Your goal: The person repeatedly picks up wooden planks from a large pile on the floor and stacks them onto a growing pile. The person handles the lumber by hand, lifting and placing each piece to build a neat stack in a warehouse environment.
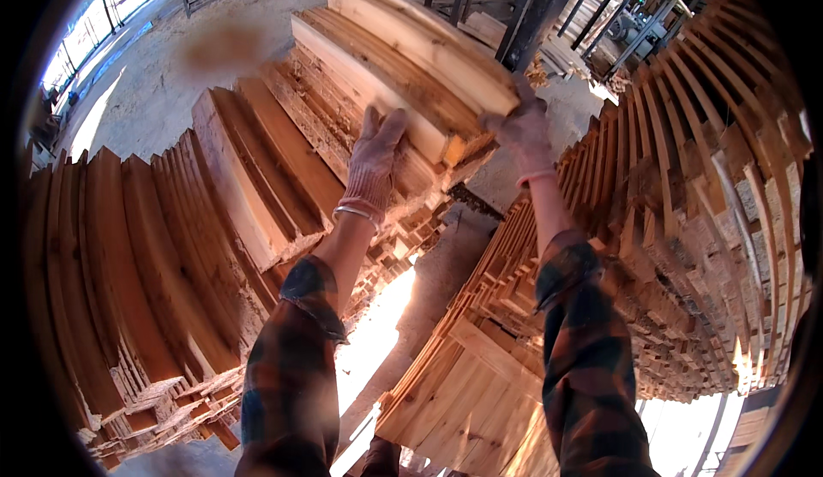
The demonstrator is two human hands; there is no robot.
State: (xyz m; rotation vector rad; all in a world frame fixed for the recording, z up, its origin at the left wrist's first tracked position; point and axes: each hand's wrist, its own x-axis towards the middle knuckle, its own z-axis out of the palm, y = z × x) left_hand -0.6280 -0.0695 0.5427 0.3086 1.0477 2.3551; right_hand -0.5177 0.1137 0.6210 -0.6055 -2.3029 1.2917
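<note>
Both of my hands wear pinkish knitted work gloves. Ahead of me, several pale wooden boards (377, 70) lie side by side on top of a lumber stack. At their near right end, my right hand (523, 130) is closed around the end of a wooden board (429, 40). My left hand (375, 160) lies against the side of the nearest pale board, its fingers stretched upward and apart. Below that hand, the stack's uneven board ends (403, 241) show. Part of the right hand's grip is hidden behind the board end.
Reddish-brown boards (129, 254) fill the left side, with thick beams (249, 168) beside them. A tall curved-looking lumber stack (686, 203) stands on the right. Planks (463, 391) lie low in front of me. Dark metal posts (540, 14) rise behind the boards, near a dusty floor (231, 40).
</note>
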